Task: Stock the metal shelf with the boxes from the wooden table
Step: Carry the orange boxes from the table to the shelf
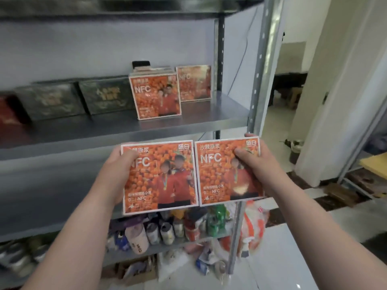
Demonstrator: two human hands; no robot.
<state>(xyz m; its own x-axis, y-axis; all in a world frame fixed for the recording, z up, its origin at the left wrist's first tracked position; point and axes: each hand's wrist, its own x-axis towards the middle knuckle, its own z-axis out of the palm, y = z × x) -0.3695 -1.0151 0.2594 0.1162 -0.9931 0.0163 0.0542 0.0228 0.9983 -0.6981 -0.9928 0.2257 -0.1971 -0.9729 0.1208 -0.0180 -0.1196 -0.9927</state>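
Two flat orange boxes are held side by side in front of the metal shelf [129,130], their inner edges touching or nearly so. The left hand [119,166] grips the left box [160,176] by its left edge, thumb over the front and fingers hidden behind. The right hand [253,162] grips the right box [222,174] by its right edge in the same way, thumb on the front, fingertips showing over the top corner. Both boxes face the camera, held in the air below the level of the middle shelf board.

That board is bare grey metal along its front. Toward the back stands a row of orange boxes [156,97] of the same kind, with one more orange box [194,83] just beside it on the right. To the left are two dark green boxes [104,95] and a dark red one [8,116] at the frame's edge. A perforated steel post [261,65] runs up the right side. A lower board holds cans and bottles [173,227], blurred. The floor is pale glossy tile [293,248], with a doorway to the right.

Each box has a white border, an orange fruit print, large white "NFC" lettering and two figures in red.
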